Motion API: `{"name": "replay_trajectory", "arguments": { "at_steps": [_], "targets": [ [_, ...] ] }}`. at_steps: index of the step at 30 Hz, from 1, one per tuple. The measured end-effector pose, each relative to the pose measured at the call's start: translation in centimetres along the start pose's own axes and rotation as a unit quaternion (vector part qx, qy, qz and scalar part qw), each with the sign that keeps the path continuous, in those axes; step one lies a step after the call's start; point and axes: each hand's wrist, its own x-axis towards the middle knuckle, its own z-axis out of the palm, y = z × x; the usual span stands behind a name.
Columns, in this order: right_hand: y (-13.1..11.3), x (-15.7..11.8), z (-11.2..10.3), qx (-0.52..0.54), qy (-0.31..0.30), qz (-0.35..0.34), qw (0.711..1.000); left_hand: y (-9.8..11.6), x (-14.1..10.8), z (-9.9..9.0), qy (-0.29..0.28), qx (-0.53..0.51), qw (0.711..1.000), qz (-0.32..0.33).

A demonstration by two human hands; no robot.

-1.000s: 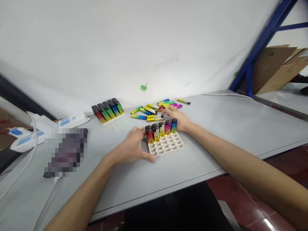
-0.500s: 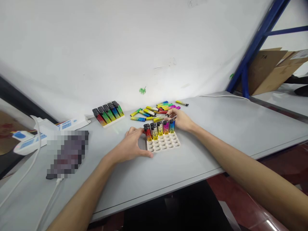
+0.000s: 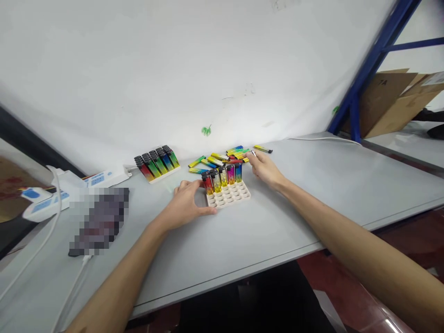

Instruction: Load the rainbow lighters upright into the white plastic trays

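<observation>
My left hand (image 3: 185,203) grips the left side of a white tray (image 3: 231,202) with holes, thumb at its front corner and fingers behind. In the tray's back part stand upright lighters with black tops: a red lighter (image 3: 208,186), clear-yellow ones, a magenta lighter (image 3: 231,175) and a blue lighter (image 3: 238,173). The front holes are bare. At the right end of a loose pile of shiny lighters (image 3: 217,162), my right hand (image 3: 265,170) has its fingers pinched on a lighter (image 3: 253,152), mostly hidden by the fingers.
A second tray (image 3: 166,175), full of lighters, stands at the back left by the wall. Further left lie a power strip (image 3: 100,179), white cables and a blurred dark object (image 3: 100,222). One lighter (image 3: 262,149) lies apart at the back. Cardboard boxes (image 3: 398,101) stand behind a blue frame (image 3: 355,106).
The tray has shifted slightly back and left along with my left hand. My right hand has moved a little right and away from the tray, over the right end of the pile.
</observation>
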Motion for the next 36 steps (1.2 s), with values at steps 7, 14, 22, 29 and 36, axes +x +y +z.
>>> {"name": "replay_trajectory", "arguments": {
  "at_steps": [7, 14, 22, 29, 36],
  "targets": [
    [-0.1, -0.1, 0.1, 0.081, 0.021, 0.059, 0.995, -0.1, 0.1, 0.0, 0.001, -0.007, 1.0, 0.005],
    [-1.3, -0.7, 0.4, 0.162, 0.0, 0.051, 0.985, 0.1, 0.0, -0.1, -0.011, -0.013, 1.0, -0.003],
    [-1.7, -0.8, 0.4, 0.175, -0.017, 0.085, 0.981, 0.0, -0.2, -0.1, -0.033, -0.01, 0.999, -0.007],
    [-1.0, -0.7, 0.7, 0.154, -0.019, 0.119, 0.981, 0.2, -0.6, -0.5, -0.068, -0.01, 0.997, 0.018],
    [-0.6, -0.7, 1.0, 0.13, -0.02, 0.135, 0.982, 0.5, -0.7, -0.7, -0.08, -0.013, 0.996, 0.026]
  ]
}}
